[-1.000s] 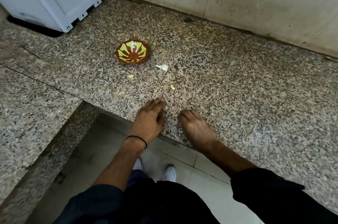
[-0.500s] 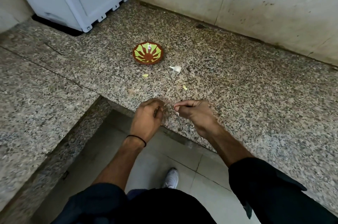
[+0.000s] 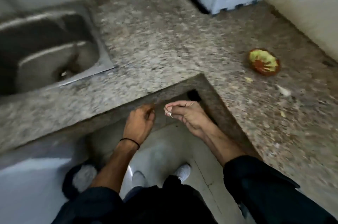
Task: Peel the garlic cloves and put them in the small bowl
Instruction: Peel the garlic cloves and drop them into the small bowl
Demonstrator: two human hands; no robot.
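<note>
Granite bench (image 3: 164, 41) carrying small bowl (image 3: 264, 62) at right, right hand (image 3: 190, 116) pinching pale garlic piece (image 3: 169, 113), left hand (image 3: 140, 123) curling fingers, contents impossible to tell.

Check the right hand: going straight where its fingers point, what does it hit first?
Probably the left hand, its curled fingers just across a small gap from the right hand, which pinches a pale scrap. Depth is blurry, so it could pass them.

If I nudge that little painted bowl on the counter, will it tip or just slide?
The bowl looks shallow and wide, so it would probably slide, not tip. It is small, so likely light. The counter looks like polished stone, so it may skate easily.
</note>
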